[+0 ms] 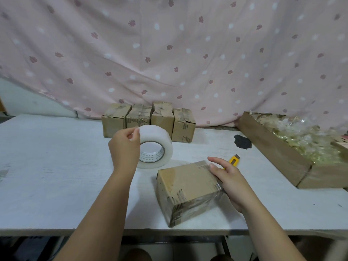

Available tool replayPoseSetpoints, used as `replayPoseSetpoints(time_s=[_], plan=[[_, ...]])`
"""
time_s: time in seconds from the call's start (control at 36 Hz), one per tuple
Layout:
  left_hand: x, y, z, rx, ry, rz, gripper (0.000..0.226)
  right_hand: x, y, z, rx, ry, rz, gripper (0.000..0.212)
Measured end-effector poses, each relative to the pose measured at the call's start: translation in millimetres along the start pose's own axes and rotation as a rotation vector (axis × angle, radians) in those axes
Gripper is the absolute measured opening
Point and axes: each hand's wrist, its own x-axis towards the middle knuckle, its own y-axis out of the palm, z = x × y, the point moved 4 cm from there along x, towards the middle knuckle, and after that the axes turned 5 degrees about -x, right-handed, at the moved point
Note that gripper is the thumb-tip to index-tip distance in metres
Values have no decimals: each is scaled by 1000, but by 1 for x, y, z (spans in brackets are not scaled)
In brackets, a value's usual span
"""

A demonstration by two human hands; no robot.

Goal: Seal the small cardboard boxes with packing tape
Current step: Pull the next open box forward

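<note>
The small cardboard box (pixel 188 191) is lying near the front edge of the white counter (pixel 47 176), right of centre, turned at an angle so its long axis is running from near-left to far-right. Clear tape is already shining over its near-right end. The right hand (pixel 228 182) is resting against that right side, fingers spread wide and steadying the box, not gripping it. The tape roll (pixel 155 146) is standing on edge just beyond the box, to its far left, and the left hand (pixel 125 147) is pinching the roll's upper rim between thumb and fingertips, probably picking at the loose end. So the roll has to travel near and right to reach the box, and the left hand is the one carrying it. A yellow utility knife (pixel 234 160) is lying just behind the right hand. Four more boxes (pixel 148 120) are lined up at the far edge.
</note>
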Motion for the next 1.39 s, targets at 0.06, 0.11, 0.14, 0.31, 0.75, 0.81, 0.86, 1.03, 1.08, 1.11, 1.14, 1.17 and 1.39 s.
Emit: replayPoseSetpoints(time_s=[0.06, 0.11, 0.14, 0.31, 0.75, 0.81, 0.86, 1.03, 1.08, 1.11, 1.14, 1.17, 1.39], plan=[[1, -6, 4, -61, -76, -32, 23, 0, 0, 0, 18, 4, -10, 23], [5, -11, 8, -126, -131, -49, 20, 1, 1, 2, 24, -2, -9, 24], [8, -12, 10, -159, -155, -52, 19, 1, 2, 3, 21, -8, -3, 25], [19, -19, 18, -242, -210, -64, 23, 12, 6, 15, -1, -38, 105, 25], [9, -34, 44, -270, -263, -156, 19, 28, 20, 14, -173, -11, 164, 18], [7, -35, 46, -269, -263, -160, 20, 28, 19, 13, -184, -14, 167, 19], [5, -37, 46, -278, -268, -174, 27, 28, 19, 11, -190, -21, 173, 20], [-10, -45, 40, -321, -229, -312, 39, 28, 21, 10, -165, -32, 209, 19], [-19, -48, 33, -250, -125, -360, 36, 29, 21, 9, -161, -29, 219, 21], [-24, -48, 26, -197, -55, -367, 33, 29, 21, 8, -150, -23, 222, 23], [-30, -46, 18, -159, 17, -347, 29, 30, 21, 7, -140, -17, 225, 24], [-36, -41, 9, -141, 82, -289, 23, 31, 21, 6, -131, -12, 230, 25], [-96, 46, -61, 258, 369, 688, 36, 26, 23, 5, -63, -5, 190, 24]])
